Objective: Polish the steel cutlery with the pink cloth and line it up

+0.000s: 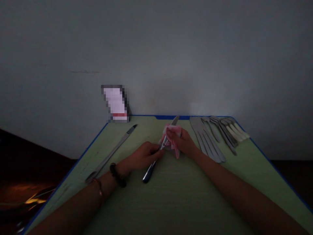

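Over the middle of the table I hold a table knife at a slant, its shiny handle toward me and its blade tip pointing away. My left hand is closed around the upper part of the handle, thumb and fingers pinching it. A pink and white cloth is wrapped around the blade, with the tip sticking out beyond it. My right hand grips the cloth, pressing it on the blade with the thumb on top. Part of the blade is hidden by the cloth.
Several knives lie side by side at the right, beside spoons and pale-handled cutlery. A long metal utensil lies at the left. A blurred-out screen leans on the wall behind the blue-edged green table.
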A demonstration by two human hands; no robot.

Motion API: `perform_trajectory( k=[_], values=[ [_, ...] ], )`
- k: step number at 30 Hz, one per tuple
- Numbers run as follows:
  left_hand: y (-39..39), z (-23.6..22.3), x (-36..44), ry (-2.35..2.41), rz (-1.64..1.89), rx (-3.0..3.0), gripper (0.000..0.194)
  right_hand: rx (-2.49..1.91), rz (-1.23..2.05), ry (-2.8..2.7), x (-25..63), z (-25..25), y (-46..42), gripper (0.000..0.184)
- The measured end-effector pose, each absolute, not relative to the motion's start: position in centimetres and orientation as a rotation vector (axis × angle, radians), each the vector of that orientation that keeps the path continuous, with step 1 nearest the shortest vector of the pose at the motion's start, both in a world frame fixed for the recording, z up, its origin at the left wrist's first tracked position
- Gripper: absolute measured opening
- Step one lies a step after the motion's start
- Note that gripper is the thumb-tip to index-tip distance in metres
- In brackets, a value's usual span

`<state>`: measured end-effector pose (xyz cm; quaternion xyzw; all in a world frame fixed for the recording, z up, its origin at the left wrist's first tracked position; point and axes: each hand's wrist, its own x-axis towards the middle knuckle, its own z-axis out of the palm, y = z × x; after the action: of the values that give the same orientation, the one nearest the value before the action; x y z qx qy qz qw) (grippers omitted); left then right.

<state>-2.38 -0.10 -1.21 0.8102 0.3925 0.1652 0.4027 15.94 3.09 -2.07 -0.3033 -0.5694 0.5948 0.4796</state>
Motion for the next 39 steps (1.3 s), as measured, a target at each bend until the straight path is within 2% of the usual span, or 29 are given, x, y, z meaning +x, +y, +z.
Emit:
perform_trajectory(
  k=[12, 26, 39],
  values=[
    [-0.17, -0.89, -2.18, 1.036, 0.429, 2.056, 0.045, -0.853, 1.319, -1.514, 16.28, -2.46, 3.15, 0.030],
    [-0.16, -1.13, -2.29, 1.031, 0.429, 2.083, 0.038, -0.948, 1.266, -1.404, 16.32, -2.74, 3.51, 0.034],
    [-0.23, -0.81, -2.15, 1.026, 0.442, 2.058, 0.039, -0.933, 1.341, -1.387, 16.17, -2.23, 3.27, 0.036]
  ],
)
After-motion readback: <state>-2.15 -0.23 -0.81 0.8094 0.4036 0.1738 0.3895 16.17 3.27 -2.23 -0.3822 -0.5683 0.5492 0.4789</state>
